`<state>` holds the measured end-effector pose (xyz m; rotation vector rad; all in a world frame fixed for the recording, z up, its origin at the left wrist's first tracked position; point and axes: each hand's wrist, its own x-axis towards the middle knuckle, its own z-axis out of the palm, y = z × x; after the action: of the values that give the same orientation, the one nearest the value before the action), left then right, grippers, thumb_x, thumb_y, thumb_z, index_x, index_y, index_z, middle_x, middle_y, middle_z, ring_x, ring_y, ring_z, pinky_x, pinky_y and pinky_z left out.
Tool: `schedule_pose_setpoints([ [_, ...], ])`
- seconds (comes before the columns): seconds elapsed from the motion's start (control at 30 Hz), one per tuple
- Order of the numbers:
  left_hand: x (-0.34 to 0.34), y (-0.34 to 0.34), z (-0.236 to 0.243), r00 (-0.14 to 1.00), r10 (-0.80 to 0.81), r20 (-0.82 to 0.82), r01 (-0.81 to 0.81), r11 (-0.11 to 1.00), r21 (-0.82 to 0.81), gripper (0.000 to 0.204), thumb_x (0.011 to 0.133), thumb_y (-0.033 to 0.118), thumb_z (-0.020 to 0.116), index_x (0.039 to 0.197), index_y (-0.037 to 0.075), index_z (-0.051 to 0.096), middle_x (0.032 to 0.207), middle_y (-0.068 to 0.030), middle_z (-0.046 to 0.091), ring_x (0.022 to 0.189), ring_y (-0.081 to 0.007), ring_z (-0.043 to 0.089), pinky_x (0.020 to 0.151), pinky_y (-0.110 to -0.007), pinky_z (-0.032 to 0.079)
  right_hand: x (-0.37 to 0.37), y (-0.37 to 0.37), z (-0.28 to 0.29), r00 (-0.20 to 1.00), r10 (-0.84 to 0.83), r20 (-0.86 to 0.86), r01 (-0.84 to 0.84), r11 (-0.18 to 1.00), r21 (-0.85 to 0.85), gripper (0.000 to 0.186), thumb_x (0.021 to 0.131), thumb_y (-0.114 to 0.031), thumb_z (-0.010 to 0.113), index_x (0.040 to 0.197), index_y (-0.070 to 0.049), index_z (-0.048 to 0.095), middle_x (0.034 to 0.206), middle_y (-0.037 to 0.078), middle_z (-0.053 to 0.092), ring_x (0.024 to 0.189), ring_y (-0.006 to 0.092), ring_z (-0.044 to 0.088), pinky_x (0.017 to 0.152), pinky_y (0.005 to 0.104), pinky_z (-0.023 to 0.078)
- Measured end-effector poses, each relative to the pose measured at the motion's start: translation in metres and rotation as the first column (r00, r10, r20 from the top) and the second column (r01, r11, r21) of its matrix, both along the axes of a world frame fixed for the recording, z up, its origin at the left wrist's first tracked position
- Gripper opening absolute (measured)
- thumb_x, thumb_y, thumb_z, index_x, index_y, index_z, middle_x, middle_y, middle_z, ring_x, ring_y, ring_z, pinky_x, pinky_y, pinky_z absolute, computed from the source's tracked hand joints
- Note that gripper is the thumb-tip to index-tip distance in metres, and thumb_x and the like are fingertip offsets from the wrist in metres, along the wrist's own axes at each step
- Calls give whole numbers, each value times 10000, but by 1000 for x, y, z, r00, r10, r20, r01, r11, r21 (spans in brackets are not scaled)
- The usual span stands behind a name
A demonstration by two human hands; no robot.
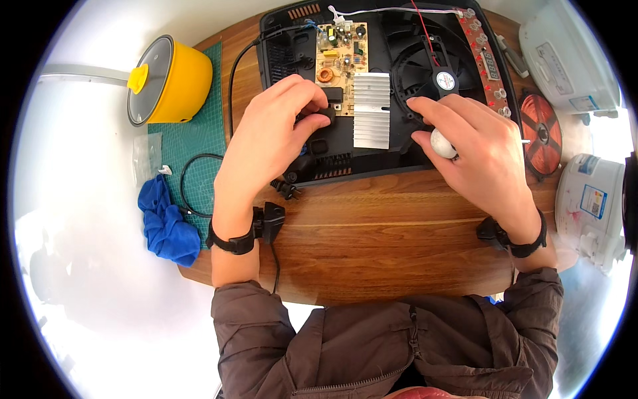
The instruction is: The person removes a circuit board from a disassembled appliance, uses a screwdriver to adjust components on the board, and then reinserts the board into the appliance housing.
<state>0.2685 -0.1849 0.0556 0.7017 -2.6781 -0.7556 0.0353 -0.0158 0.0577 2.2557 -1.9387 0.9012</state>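
An opened black appliance housing (325, 143) lies across the far side of the table, its inside facing up. My left hand (276, 126) is at the lower left of the tan circuit board (359, 56), thumb and fingers closed around a small dark piece that they mostly hide. In my right hand (475, 133) is what looks like a screwdriver (440, 143), its rounded white end inside the grip and a thin metal shaft showing beyond the hand's right edge. My right thumb and index finger stay apart, over the lower edge of the black fan (425, 70). A finned silver heat sink (371, 113) sits between both hands.
A red control strip (482, 53) lies along the housing's right side. Beyond it are a copper coil (541, 130) and white containers (588, 199). On the left, a yellow pot (183, 80) stands on a green mat (199, 146), near a blue cloth (166, 223) and a black power plug (286, 190).
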Motion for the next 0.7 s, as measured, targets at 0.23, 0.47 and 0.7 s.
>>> schedule_pose_setpoints([
  [0.23, -4, 3, -4, 997, 75, -32, -74, 996, 53, 305, 807, -18, 813, 1042, 24, 624, 929, -93, 669, 872, -228, 690, 792, -328, 572, 9, -7, 0, 1000, 7, 22, -7, 1000, 1, 396, 760, -19, 807, 1144, -70, 722, 1062, 57, 734, 819, 284, 710, 666, 368, 580],
  [0.47, -6, 7, -9, 993, 115, -5, -114, 993, 17, 363, 763, -7, 850, 1030, 23, 606, 960, -105, 667, 897, -250, 690, 802, -343, 571, 16, -17, 0, 996, 84, 13, -84, 969, 232, 278, 769, -67, 733, 1041, -22, 695, 1293, 74, 728, 866, 323, 737, 695, 420, 598],
  [0.7, -3, 6, -13, 998, 65, 13, -64, 996, -64, 415, 748, -5, 857, 1061, 28, 587, 993, -112, 661, 935, -275, 688, 822, -348, 570, 17, -16, 2, 999, 49, 15, -51, 950, 309, 383, 767, -13, 705, 1150, -28, 709, 1341, 63, 712, 894, 326, 731, 742, 395, 600],
])
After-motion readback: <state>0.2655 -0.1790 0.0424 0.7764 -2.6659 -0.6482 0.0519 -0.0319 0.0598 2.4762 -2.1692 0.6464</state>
